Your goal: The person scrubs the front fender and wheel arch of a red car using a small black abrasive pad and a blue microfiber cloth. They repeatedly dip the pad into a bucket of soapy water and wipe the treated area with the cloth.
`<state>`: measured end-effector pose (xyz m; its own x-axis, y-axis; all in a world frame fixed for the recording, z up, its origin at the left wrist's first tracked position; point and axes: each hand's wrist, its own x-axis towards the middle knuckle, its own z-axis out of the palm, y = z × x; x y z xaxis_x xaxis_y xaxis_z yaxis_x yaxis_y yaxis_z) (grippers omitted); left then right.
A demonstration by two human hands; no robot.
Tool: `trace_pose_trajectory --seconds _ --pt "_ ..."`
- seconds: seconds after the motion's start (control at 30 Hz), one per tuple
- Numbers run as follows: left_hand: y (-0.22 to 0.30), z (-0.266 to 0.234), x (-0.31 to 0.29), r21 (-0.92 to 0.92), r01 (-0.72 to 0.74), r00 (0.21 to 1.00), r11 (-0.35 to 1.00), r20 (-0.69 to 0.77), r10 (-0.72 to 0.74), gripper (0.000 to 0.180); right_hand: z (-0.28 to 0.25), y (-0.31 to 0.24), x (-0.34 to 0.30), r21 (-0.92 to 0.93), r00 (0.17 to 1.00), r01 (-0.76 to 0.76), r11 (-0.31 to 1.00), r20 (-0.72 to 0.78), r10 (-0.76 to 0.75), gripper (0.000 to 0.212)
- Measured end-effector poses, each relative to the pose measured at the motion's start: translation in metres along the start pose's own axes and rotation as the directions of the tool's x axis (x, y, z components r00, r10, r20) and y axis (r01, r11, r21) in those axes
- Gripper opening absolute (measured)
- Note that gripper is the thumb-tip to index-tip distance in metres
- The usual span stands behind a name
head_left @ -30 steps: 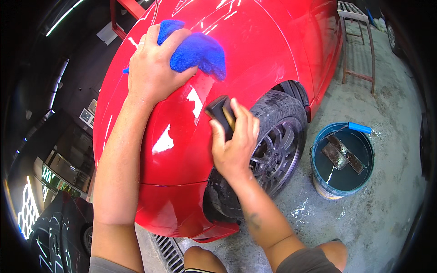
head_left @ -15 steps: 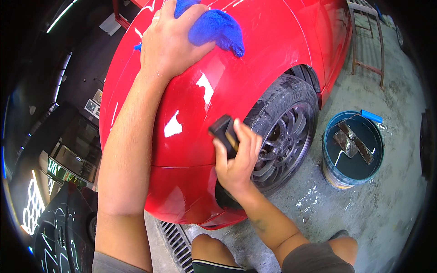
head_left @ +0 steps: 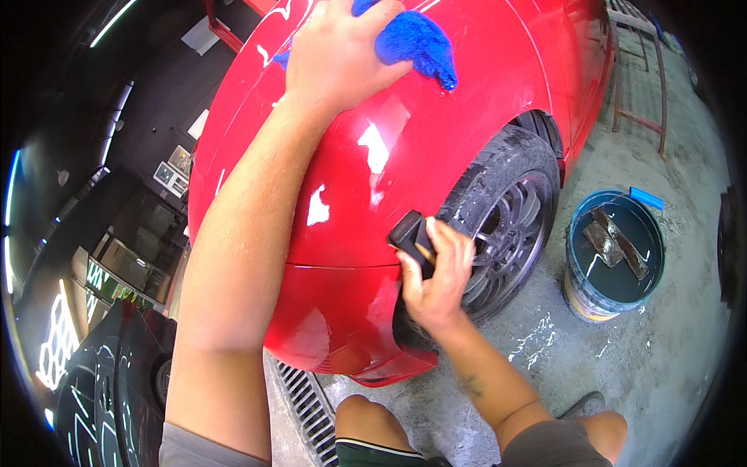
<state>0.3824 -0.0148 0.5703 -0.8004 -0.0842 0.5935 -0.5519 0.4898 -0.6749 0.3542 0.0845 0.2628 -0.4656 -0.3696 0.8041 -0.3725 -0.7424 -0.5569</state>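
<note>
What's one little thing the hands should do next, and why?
Maybe the right hand should slide the black block gently along the red panel, away from the tire. It grips the block near the panel's edge, close to the tire, while the left hand holds the blue cloth farther up, leaving shiny red paint between them.

Open red bodywork (head_left: 346, 187) gives passage between the left grip (head_left: 342, 58) and the right grip (head_left: 440, 280); rightward, the tire (head_left: 492, 173) (close beside the right one) stands in the way, the bucket (head_left: 583, 289) beyond.
</note>
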Motion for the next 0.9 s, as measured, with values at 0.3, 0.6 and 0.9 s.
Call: trace_pose_trajectory --seconds 0.3,0.6,0.9 --pt "-0.004 0.003 -0.023 0.056 0.03 0.999 0.998 0.017 -0.031 0.066 0.016 0.041 0.046 -0.001 0.981 -0.138 0.99 -0.135 0.136 0.053" --pt "0.004 0.003 -0.015 0.023 0.1 0.993 0.995 0.058 -0.101 0.066 0.008 0.056 0.107 -0.003 0.972 -0.145 0.989 -0.189 0.141 0.05" --pt "0.001 0.003 -0.008 0.046 0.064 0.997 0.997 0.039 -0.066 0.065 0.006 0.033 0.083 -0.06 0.996 0.013 0.998 -0.09 -0.019 0.055"
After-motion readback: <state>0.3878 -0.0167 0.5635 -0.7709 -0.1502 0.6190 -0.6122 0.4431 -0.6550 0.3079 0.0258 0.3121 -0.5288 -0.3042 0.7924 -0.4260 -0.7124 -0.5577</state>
